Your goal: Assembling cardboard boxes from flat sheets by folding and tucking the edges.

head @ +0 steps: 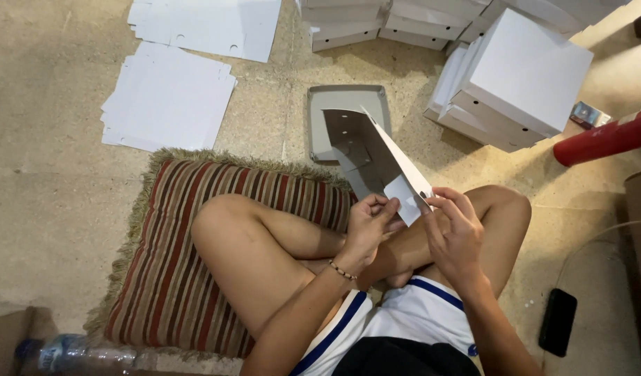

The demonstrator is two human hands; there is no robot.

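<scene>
I see a person seated cross-legged on the floor, both hands raised over the lap around a flat white cardboard box blank (376,157) that is partly folded and tilts up and away. The left hand (368,224) pinches the blank's near corner flap between thumb and fingers; the right hand (454,233) grips the near right edge, fingers curled onto it. I judge this to be the folding stage — a side flap is being creased inward, and the next move seems to call for both hands to hold the crease straight while the flap tucks in.

Beneath the blank, farther off, a grey square tray (317,118) rests on the floor. A striped fringed cushion (174,264) lies under the left leg. The speckled beige stone floor (49,209) carries stacks of flat white blanks (167,97) at far left, and finished white boxes (522,76) stacked at far right. A red cylinder (602,143) lies at right, a black phone (557,322) near right, a plastic water bottle (70,351) near left.
</scene>
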